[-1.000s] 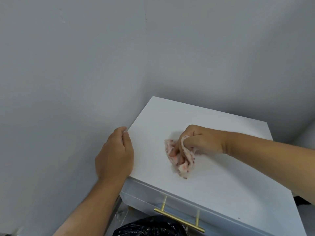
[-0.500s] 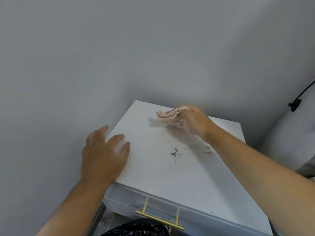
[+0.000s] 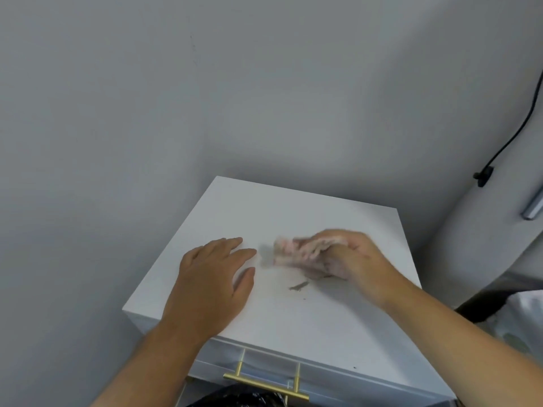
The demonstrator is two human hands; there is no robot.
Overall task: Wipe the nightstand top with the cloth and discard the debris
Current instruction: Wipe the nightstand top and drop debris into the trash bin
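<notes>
Black bin bag nearest, below nightstand's front edge, under brass drawer handle. White nightstand is landmark throughout. Left hand flat on its left front part, fingers spread, holding nothing, bracing. Dark debris smear mid-top, just right of that hand. Right hand beyond smear, clenched round pink cloth, cloth pressed on top, blurred. Step: wiping, debris not yet gathered. Next likely: sweep cloth across smear toward front edge, over bag.

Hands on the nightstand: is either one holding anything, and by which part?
The right hand grips the bunched cloth by its near end. The left hand lies flat on the nightstand top, holding nothing.
</notes>
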